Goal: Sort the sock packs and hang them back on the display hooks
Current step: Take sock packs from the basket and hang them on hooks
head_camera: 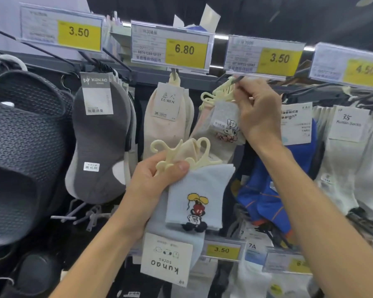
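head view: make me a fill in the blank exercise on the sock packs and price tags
1. The left hand grips a pale blue sock pack whose card reads ____ socks.
2. The right hand pinches the hanger of a grey sock pack under a price tag marked ____.
3. The LU REN pack hangs under the second tag from the left, marked ____.
Missing words: kunao; 3.50; 6.80

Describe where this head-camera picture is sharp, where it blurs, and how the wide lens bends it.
Head view: the 6.80 price tag reads sharply, as does the cartoon on the blue sock pack; the 4.50 price tag at the right edge is smeared; the picture's edges bow from wide-angle distortion; lighting is even.
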Available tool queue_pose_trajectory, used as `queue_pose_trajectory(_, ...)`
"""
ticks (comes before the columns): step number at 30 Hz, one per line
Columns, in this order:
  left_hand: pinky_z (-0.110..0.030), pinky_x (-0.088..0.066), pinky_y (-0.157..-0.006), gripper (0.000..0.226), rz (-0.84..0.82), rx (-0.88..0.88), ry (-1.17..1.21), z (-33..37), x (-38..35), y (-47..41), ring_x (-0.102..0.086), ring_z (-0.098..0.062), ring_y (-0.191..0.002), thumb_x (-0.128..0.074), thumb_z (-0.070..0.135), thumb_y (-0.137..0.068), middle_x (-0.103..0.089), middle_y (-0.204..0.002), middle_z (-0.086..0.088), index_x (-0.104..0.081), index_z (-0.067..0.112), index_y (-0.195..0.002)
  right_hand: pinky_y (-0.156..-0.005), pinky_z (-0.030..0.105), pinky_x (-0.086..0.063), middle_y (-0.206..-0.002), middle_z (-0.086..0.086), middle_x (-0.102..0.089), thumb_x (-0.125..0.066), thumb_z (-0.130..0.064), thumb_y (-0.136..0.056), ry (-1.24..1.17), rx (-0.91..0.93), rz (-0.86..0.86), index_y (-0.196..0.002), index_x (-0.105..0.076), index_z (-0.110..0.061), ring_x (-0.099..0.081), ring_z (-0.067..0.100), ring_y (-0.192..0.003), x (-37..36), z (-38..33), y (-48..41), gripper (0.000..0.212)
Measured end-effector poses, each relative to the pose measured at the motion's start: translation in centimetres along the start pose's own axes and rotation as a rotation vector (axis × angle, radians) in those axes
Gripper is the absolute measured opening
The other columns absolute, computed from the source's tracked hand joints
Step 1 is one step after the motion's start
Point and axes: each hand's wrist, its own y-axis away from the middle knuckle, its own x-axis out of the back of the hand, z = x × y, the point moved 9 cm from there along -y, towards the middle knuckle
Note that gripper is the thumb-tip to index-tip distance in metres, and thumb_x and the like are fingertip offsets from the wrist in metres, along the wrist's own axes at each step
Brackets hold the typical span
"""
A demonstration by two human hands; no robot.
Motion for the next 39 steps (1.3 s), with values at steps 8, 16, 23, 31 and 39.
queue_pose_trajectory(8,-0.029,-0.056,-0.058,0.018,0.008,-0.095,-0.079,1.0,-0.6,0.2,-0.071,-0.019,-0.069,-0.071,0.039,-0.078,-0.073,-0.077,-0.004,-0.074,0.022,-0.085,-0.077,0.014,-0.048,-0.094,-0.016,-0.071,-0.064,-0.031,-0.094,-0.329,-0.034,-0.088,-0.099,-0.074,-0.029,-0.067,0.006,-0.091,3.3,-5.9,10.0,0.011)
queue_pose_trajectory(16,-0.028,-0.060,-0.076,0.034,-0.040,-0.006,-0.043,0.4,-1.6,-0.3,-0.074,-0.023,-0.097,-0.055,0.049,-0.094,-0.077,-0.107,-0.008,-0.074,0.026,-0.110,-0.072,0.012,-0.049,-0.087,-0.013,-0.075,-0.073,-0.013,-0.087,-0.644,-0.206,-0.195,-0.091,-0.074,-0.030,-0.067,0.000,-0.080,3.0,-4.4,10.8,0.017)
queue_pose_trajectory(23,-0.024,-0.050,-0.062,0.010,-0.094,-0.059,-0.415,1.0,-2.2,-2.1,-0.067,-0.004,-0.072,-0.057,0.040,-0.096,-0.072,-0.083,0.009,-0.060,0.032,-0.089,-0.070,0.015,-0.051,-0.088,-0.012,-0.076,-0.077,-0.018,-0.081,-0.704,-0.121,-0.155,-0.091,-0.078,-0.029,-0.067,0.001,-0.077,4.5,-5.2,9.3,0.015)
queue_pose_trajectory(31,-0.024,-0.049,-0.071,0.058,-0.183,-0.123,-0.513,2.8,-4.3,-3.3,-0.066,-0.010,-0.076,-0.029,0.061,-0.095,-0.073,-0.087,0.005,-0.068,0.019,-0.094,-0.063,0.016,-0.046,-0.080,-0.012,-0.073,-0.078,-0.013,-0.082,-0.580,-0.192,-0.216,-0.092,-0.077,-0.031,-0.056,0.004,-0.066,2.7,-4.2,8.7,0.020)
queue_pose_trajectory(39,-0.041,-0.054,-0.067,0.073,-0.236,-0.148,-0.616,3.0,-5.9,-3.9,-0.070,-0.012,-0.074,-0.023,0.082,-0.085,-0.075,-0.081,0.006,-0.072,0.029,-0.081,-0.073,0.011,-0.051,-0.089,-0.007,-0.078,-0.076,-0.010,-0.084,-0.561,-0.339,-0.319,-0.108,-0.077,-0.017,-0.071,0.001,-0.083,1.5,-1.8,8.4,0.025)
